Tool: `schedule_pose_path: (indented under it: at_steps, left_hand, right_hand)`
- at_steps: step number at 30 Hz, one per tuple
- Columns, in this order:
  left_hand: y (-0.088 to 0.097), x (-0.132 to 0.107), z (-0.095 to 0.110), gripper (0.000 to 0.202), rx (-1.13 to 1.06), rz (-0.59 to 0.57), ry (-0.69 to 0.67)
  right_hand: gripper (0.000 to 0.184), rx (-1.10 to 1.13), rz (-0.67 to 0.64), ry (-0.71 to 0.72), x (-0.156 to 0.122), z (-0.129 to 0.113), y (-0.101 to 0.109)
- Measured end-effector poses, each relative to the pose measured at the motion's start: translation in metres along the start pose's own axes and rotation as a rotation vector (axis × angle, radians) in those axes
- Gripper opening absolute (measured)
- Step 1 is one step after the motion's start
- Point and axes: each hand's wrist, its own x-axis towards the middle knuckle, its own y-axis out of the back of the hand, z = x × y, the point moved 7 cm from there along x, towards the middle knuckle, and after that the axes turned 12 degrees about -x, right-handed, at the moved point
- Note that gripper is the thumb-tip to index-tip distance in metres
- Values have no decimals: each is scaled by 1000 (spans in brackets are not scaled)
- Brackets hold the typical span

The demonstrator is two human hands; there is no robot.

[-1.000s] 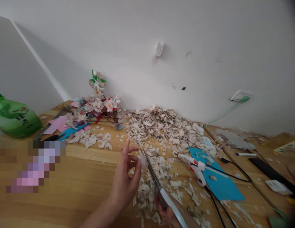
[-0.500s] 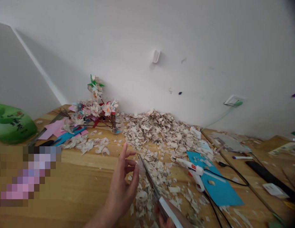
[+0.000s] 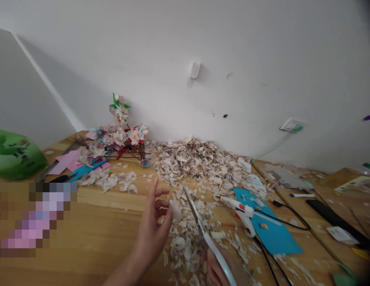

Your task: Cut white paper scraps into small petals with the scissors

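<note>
My left hand [image 3: 153,234]: raised over the desk [image 3: 92,230], thumb and forefinger pinched together on a small pale paper scrap [image 3: 175,209]; the other fingers fan upward, loose.
My right hand [image 3: 216,270]: low at the bottom edge, only partly in view, its grip wrapped around the handles of the scissors [image 3: 207,238].
Scissors: long silver blades pointing up and away from me, tips just beside the scrap; I cannot tell whether the blades are parted or closed.
Where the scrap is: held in the air just above the desk, between my left fingertips and the blade tips.
How the scrap will handle: I judge it very light, thin and limp — easily creased or torn, easily lost to a puff of air. Best held by one edge with a soft pinch, leaving the rest free for the blades.
Under my hands: a wide litter of paper trimmings [image 3: 199,163], heaped deepest near the wall.
To the right: a white glue gun [image 3: 243,212] lying on a blue sheet [image 3: 271,230], its black cord trailing off.
Far left: a cluster of paper flowers [image 3: 122,133] and a green bottle [image 3: 14,155].
</note>
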Motion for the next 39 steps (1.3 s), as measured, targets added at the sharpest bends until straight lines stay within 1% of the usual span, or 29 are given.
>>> schedule_pose_path:
  at_steps: [2,4,6,7,8,9,11,13,15,16,18,20,21,23,24,26,29,32,35,39]
  left_hand:
    - [-3,-1,-10,64,3,-75,64]
    - [-10,-3,-18,66,26,-200,121]
    - [-16,-8,-21,68,47,-343,154]
    - [-18,-10,-21,68,55,-404,163]
    - [-20,-12,-20,69,59,-452,169]
    - [-20,-14,-18,69,59,-484,176]
    - [-18,-15,-14,68,32,-500,203]
    - [-14,-12,-14,66,-57,-471,244]
    - [-10,-8,-18,64,-201,-397,296]
    - [-7,-6,-23,64,-282,-338,323]
    - [-1,-4,-37,62,-446,-173,383]
    - [1,-10,-52,57,-603,0,469]
    - [-1,-16,-59,54,-673,60,529]
    - [-10,-28,-68,51,-764,112,643]
    - [-13,-33,-69,50,-785,130,667]
    - [-15,-36,-66,50,-795,166,660]
    - [-11,-31,-60,51,-772,220,593]
    - [-7,-26,-57,54,-767,193,570]
    - [-7,-25,-55,53,-774,130,591]
    - [-7,-29,-54,48,-781,108,659]
  right_hand:
    - [45,16,29,20,9,-7,-2]
    - [46,30,68,58,20,-20,-3]
    - [44,30,111,98,29,-37,-5]
    - [44,23,134,143,32,-47,-6]
    - [47,20,142,152,34,-55,-7]
    - [47,33,122,164,36,-61,-10]
    - [45,59,84,185,37,-68,-16]
    - [41,90,75,215,39,-69,-19]
    - [38,77,147,245,41,-65,-16]
    - [37,59,210,258,41,-63,-13]
    - [36,55,351,277,40,-60,-6]
    - [36,102,463,282,37,-59,-1]
    - [36,130,507,284,36,-59,1]
    - [37,162,585,288,33,-60,4]
    - [37,168,617,297,31,-61,5]
    - [39,186,658,314,29,-63,5]
    - [39,223,654,303,25,-61,2]
    - [39,267,580,269,21,-56,-2]
    - [42,295,483,253,19,-51,-7]
    - [45,346,407,264,18,-49,-14]
